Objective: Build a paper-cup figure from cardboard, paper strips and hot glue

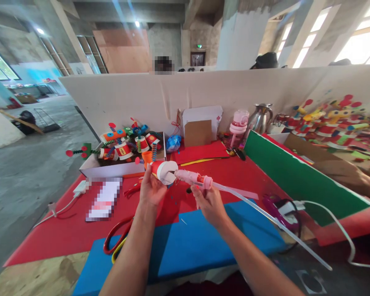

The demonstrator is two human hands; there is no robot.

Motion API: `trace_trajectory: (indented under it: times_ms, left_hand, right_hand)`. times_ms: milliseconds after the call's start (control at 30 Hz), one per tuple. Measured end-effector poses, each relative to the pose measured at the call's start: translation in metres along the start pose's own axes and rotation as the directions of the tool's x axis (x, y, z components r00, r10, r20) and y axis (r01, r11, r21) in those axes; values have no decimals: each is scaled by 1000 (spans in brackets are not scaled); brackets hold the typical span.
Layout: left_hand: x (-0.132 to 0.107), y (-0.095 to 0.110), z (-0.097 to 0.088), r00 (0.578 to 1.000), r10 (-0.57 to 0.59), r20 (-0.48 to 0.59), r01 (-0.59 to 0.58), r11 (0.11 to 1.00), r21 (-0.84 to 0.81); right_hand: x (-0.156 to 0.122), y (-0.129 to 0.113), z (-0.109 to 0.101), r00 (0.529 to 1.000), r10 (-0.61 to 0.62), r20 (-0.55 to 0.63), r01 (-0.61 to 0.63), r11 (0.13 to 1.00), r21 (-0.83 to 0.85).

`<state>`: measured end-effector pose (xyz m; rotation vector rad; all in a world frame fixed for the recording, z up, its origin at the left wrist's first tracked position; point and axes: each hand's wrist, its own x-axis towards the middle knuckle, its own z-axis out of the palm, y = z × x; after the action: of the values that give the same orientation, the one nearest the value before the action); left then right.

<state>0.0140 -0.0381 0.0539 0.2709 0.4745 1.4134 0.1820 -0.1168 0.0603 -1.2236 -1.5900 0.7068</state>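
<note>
My left hand [151,187] is closed round a red paper cup [163,170] held on its side, white base turned to the right. In my right hand [208,203] is a pink glue gun [193,178], gripped with its nozzle touching the cup's base. A long clear glue stick [265,216] trails out of the gun's back toward the lower right. Both hands hover above a red sheet [64,230] and a blue foam sheet [188,242] on the table.
A white box [111,168] of finished cup figures stands behind left, red-handled scissors [115,238] lie near my left forearm. A pink bottle [239,125], metal kettle [260,117], green board [290,172], power strip with white cable [296,205] and another person's arm [357,181] are to the right.
</note>
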Motion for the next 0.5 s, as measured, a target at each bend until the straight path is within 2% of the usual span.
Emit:
trace_trajectory:
  times_ms: [300, 500]
  left_hand:
    - [-6, 0, 10, 994, -36, -100, 37, 999, 5]
    - [-4, 1, 5, 997, -57, -54, 57, 998, 0]
  right_hand:
    - [4, 4, -5, 1000, 9, -26, -9, 1000, -8]
    - [3, -2, -3, 999, 46, -4, -46, 998, 53]
